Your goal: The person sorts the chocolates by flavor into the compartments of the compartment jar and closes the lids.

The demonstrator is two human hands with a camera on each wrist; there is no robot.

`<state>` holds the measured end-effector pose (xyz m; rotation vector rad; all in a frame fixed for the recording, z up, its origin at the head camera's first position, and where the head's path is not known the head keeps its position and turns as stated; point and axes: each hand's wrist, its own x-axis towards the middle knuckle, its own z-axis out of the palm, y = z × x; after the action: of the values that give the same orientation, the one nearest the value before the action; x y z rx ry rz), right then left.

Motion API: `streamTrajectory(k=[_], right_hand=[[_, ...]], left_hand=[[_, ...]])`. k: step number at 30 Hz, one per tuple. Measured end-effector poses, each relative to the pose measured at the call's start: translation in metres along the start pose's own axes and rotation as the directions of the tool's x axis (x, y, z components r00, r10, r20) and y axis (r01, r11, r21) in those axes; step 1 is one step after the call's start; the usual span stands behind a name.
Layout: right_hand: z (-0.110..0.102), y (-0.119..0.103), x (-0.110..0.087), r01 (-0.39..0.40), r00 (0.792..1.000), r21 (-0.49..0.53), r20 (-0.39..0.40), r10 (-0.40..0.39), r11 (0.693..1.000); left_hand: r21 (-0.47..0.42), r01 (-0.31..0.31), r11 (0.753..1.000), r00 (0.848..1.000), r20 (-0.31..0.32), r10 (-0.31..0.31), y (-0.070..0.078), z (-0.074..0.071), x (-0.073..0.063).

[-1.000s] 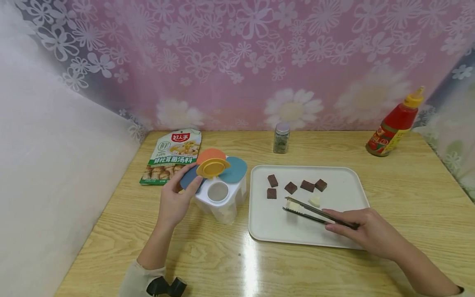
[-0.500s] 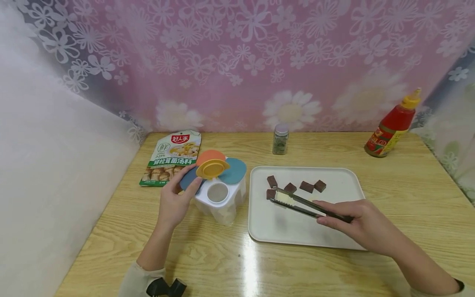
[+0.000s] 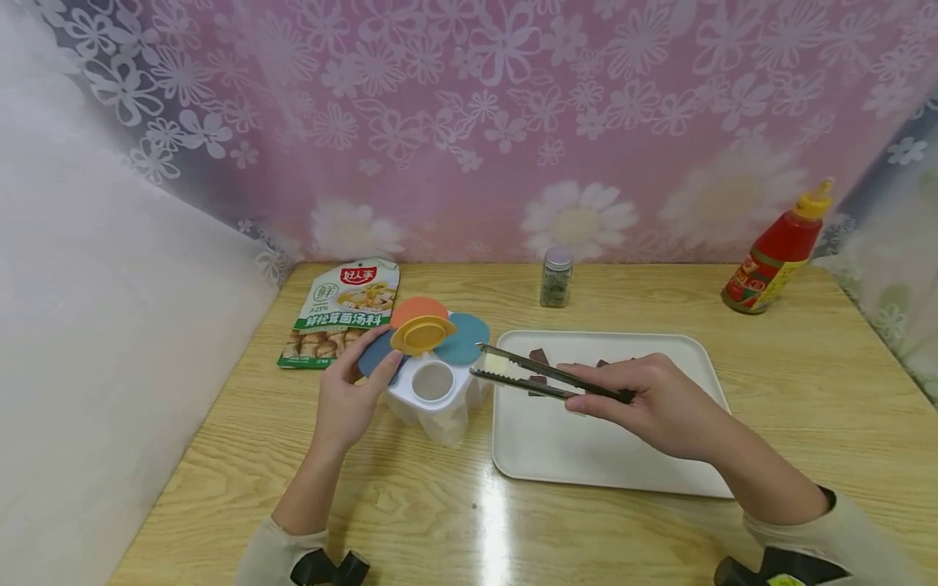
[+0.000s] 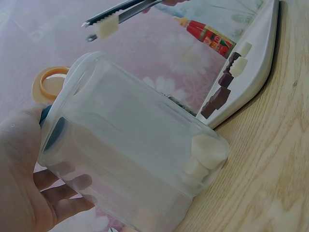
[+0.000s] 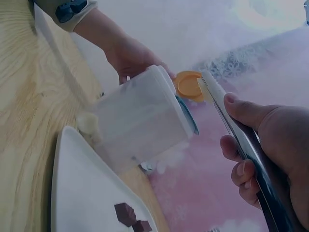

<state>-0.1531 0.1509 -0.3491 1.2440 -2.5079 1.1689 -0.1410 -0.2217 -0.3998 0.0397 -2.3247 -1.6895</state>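
My left hand (image 3: pixel 352 399) grips the top of a translucent storage container (image 4: pixel 125 130), its thumb beside the raised yellow flap lid (image 3: pixel 422 334). Below that flap is a round opening (image 3: pixel 432 381); the blue, orange and teal lids lie flat. Pale chunks (image 4: pixel 208 151) show through the wall at the container's bottom. In my right hand (image 3: pixel 659 407) are metal tongs (image 3: pixel 550 376), their tips pinching a cream-coloured chunk (image 4: pixel 107 26) to the right of the opening, above the container's edge. Brown cubes (image 5: pixel 125 214) and cream chunks (image 4: pixel 238 66) lie on the white tray (image 3: pixel 572 456).
Behind the left hand lies a green and white food pouch (image 3: pixel 340 313). A small spice jar (image 3: pixel 556 277) stands behind the tray, and a red sauce bottle (image 3: pixel 777 252) with a yellow cap is at the back right. A floral curtain (image 3: pixel 469 130) backs the table.
The right hand has moved left with the tongs and the cream chunk, from over the tray to beside the container's opening. The left hand and the container have stayed in place.
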Motion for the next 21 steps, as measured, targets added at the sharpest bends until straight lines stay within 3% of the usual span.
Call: streamTrajectory(k=[5,9,21], right_hand=[[0.010,-0.007,0.020,0.000,0.999,0.087,0.042,-0.004,0.996],[0.021,-0.011,0.033,0.034,0.998,0.097,0.058,-0.039,0.995],[0.035,-0.024,0.050,-0.007,0.997,-0.043,0.073,0.010,0.999]], left_hand=[[-0.003,0.001,1.000,1.000,0.000,-0.001,-0.001,0.000,0.000],[0.001,0.007,1.000,1.000,0.003,-0.007,0.000,0.000,0.000],[0.004,-0.002,1.000,1.000,-0.009,0.002,-0.001,0.001,0.000]])
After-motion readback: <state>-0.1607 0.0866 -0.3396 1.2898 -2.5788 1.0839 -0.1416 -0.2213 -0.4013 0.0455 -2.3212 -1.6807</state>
